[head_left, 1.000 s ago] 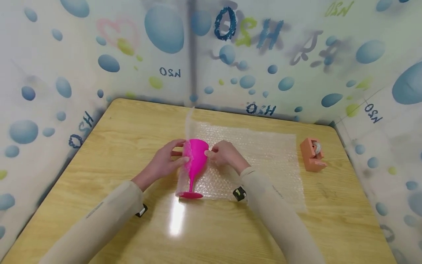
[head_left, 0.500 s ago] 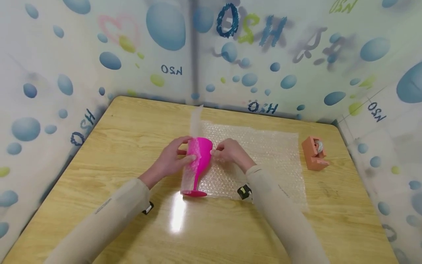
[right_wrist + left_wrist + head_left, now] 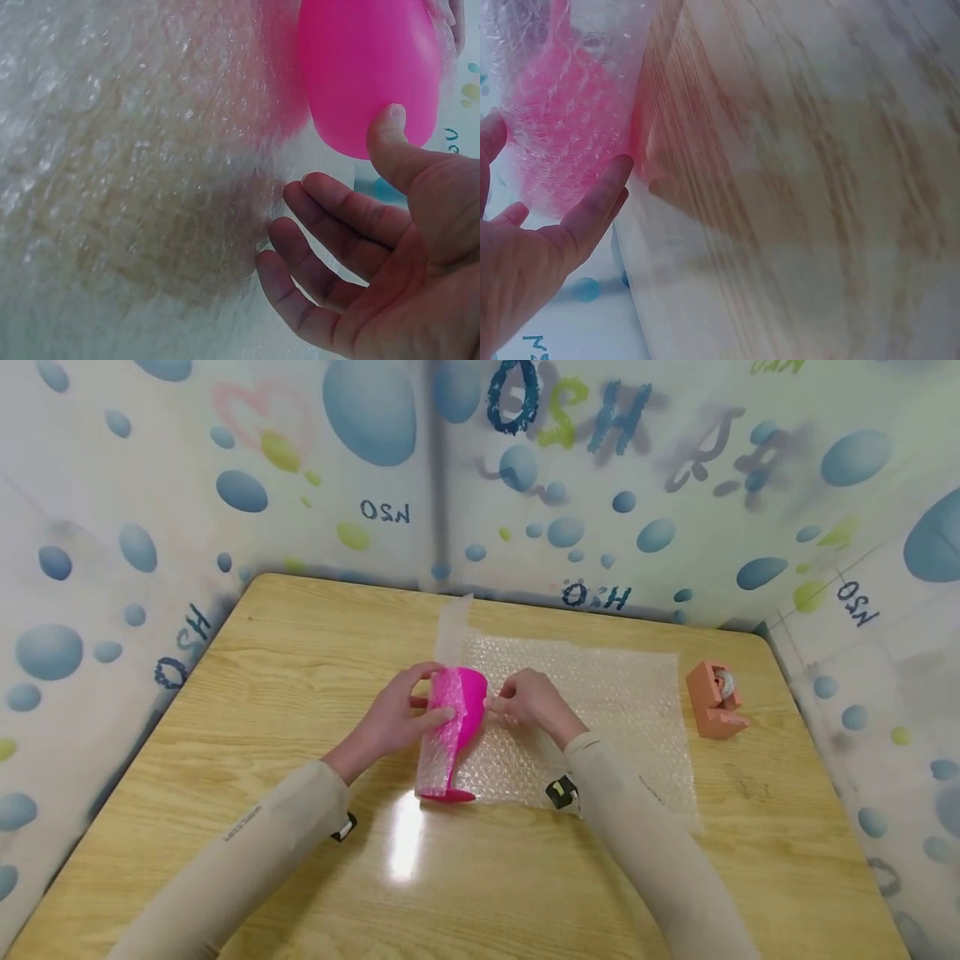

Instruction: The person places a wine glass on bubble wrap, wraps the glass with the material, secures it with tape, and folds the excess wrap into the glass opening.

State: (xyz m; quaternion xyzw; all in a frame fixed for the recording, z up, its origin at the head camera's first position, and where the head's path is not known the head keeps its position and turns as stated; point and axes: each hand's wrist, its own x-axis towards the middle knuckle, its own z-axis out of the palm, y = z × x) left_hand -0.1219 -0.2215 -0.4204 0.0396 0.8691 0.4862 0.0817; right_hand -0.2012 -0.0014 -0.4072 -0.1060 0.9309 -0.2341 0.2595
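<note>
A bright pink goblet (image 3: 472, 706) lies on its side on a sheet of bubble wrap (image 3: 592, 710), its foot toward the near side of the table. The sheet's left end is folded over the left part of bowl, stem and foot. My left hand (image 3: 393, 714) holds the wrapped bowl from the left, thumb on top and fingers at the far rim; the left wrist view shows the wrap between hand and pink bowl. At the bowl's right side is my right hand (image 3: 534, 703). Its thumb (image 3: 391, 135) touches the bare pink surface, while the fingers curve loosely at the wrap's edge.
An orange tape dispenser (image 3: 712, 702) with a roll in it stands right of the wrap on the wooden table (image 3: 315, 635). A narrow wrap strip (image 3: 453, 631) sticks out beyond the goblet's rim. Patterned walls (image 3: 562, 485) border the table's far side.
The goblet has rolled slightly right with the folded wrap, which covers more of its bowl and stem. Both hands have shifted right with it.
</note>
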